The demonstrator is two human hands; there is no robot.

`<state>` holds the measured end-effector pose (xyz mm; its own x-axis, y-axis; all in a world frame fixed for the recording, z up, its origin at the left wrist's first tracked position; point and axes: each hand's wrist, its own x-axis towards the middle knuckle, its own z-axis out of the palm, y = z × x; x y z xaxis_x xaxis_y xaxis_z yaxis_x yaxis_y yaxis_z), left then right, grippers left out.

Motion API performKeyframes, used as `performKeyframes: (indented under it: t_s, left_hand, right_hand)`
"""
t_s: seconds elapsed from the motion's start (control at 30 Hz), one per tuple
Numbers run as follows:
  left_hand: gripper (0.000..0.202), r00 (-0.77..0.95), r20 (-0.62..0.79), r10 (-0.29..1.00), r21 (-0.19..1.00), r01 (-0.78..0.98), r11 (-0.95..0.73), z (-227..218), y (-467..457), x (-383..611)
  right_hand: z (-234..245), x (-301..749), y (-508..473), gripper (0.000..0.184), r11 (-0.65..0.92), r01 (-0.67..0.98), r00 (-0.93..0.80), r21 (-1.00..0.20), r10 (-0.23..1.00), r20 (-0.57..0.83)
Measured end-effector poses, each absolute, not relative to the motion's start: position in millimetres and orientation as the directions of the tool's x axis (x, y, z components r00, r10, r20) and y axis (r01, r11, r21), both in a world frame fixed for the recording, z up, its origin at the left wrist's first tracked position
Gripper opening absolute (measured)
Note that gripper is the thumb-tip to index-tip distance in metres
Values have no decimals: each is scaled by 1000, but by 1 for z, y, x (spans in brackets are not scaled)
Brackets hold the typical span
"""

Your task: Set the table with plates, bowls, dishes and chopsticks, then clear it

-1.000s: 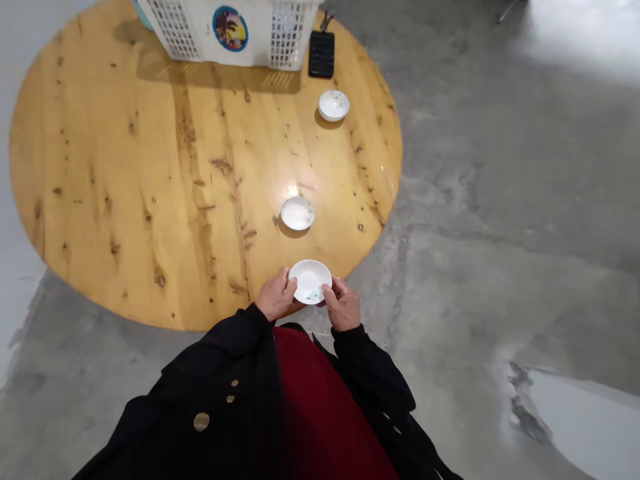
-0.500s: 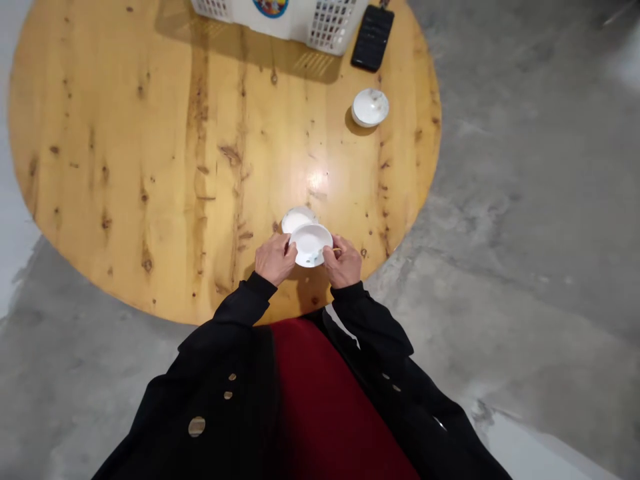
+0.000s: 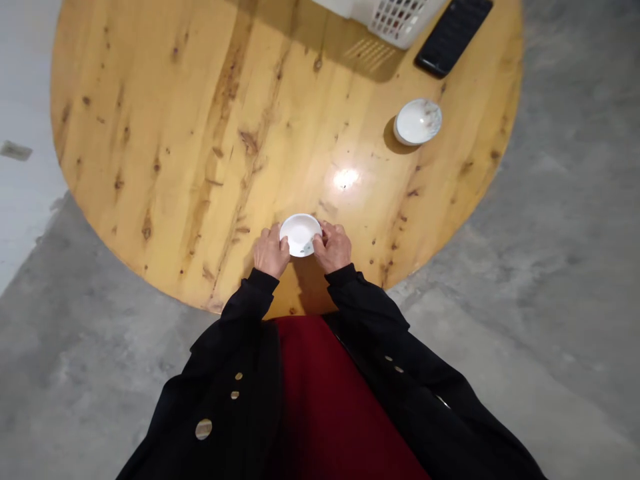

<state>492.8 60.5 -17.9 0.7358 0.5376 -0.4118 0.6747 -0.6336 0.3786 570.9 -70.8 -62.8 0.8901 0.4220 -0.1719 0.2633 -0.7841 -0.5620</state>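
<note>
A small white dish (image 3: 300, 233) with a bluish pattern near its rim is held between my hands, close to the table's near edge. My left hand (image 3: 271, 252) grips its left side, thumb on the rim. On the opposite side, my right hand (image 3: 333, 247) is closed on the rim with the thumb on top. The second white dish seen earlier does not show now; the held dish covers that spot. Farther off to the right stands a white bowl (image 3: 418, 123) with a faint pattern inside.
The round wooden table (image 3: 190, 167) has its curved near edge just before my body. At the far side are a white perforated plastic basket (image 3: 400, 20), partly out of view, and a black phone (image 3: 453, 37) to its right. Grey concrete floor (image 3: 560, 220) surrounds the table.
The held dish has moved over the second dish, which was visible behind it and is now covered. My view has shifted, so basket, phone and bowl appear farther right.
</note>
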Motion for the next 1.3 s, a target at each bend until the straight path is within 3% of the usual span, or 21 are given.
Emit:
performKeyframes:
  t_s: [0.3, 0.53, 0.7, 0.87, 1.17, 1.3]
  left_hand:
    - [50, 681, -451, 577, 320, 727, -608, -19, 59, 497]
    - [50, 676, -451, 583, 317, 732, -603, -17, 70, 497]
    - [42, 683, -466, 562, 431, 730, -530, -26, 84, 502]
    - [35, 697, -506, 508, 519, 717, -466, -30, 93, 508]
    - [42, 733, -526, 432, 718, 655, -237, -22, 62, 480]
    - [45, 708, -540, 455, 727, 665, -171, -11, 38, 460]
  right_hand:
    - [-68, 578, -70, 46, -753, 315, 843, -578, 502, -194]
    - [-59, 584, -62, 46, -772, 298, 802, -561, 521, -291]
    - [-59, 590, -56, 36, -735, 242, 758, -634, 551, -348]
    - [-58, 592, -55, 25, -748, 196, 761, -634, 524, -382]
    - [-40, 574, -94, 20, -651, 108, 783, -752, 522, -339]
    - [-36, 560, -113, 20, -628, 111, 743, -770, 567, -355]
